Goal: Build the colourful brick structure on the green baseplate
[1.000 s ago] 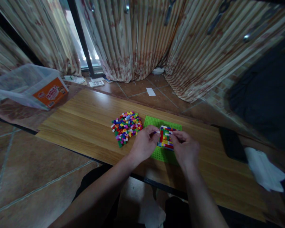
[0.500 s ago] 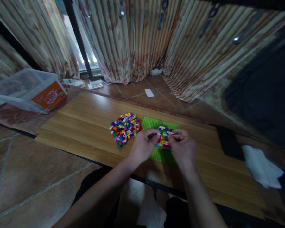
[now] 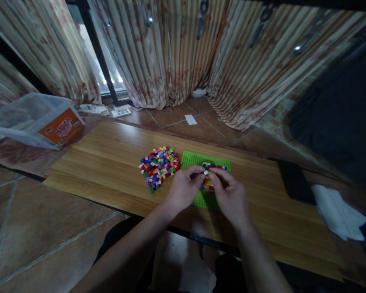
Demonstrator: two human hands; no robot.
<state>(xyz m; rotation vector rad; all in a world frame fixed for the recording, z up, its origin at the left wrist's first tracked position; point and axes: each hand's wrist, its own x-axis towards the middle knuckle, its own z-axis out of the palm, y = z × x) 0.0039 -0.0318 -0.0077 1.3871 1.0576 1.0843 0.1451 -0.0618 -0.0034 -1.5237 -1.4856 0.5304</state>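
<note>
My left hand (image 3: 183, 187) is closed in a pinch over a green studded baseplate (image 3: 195, 156). A small pale toy brick (image 3: 206, 172) shows at its fingertips. My right hand (image 3: 232, 195) meets it from the other side, thumb and forefinger closed at the same brick. Below the fingers, a block of multicoloured bricks (image 3: 208, 186) sits on the baseplate, partly covered by both hands. Just left of the baseplate lies a loose heap of small coloured bricks (image 3: 161, 165).
The wooden table (image 3: 110, 158) carries the baseplate and heap. A clear plastic bin (image 3: 33, 106) with an orange label stands at the far left. Toward the right are a black flat object (image 3: 295, 183) and white cloth or paper (image 3: 338, 211). Striped curtains (image 3: 171, 53) hang behind.
My right hand has moved left from the brick block, so its fingertips now meet those of my left hand at the small brick. The left hand has hardly moved.
</note>
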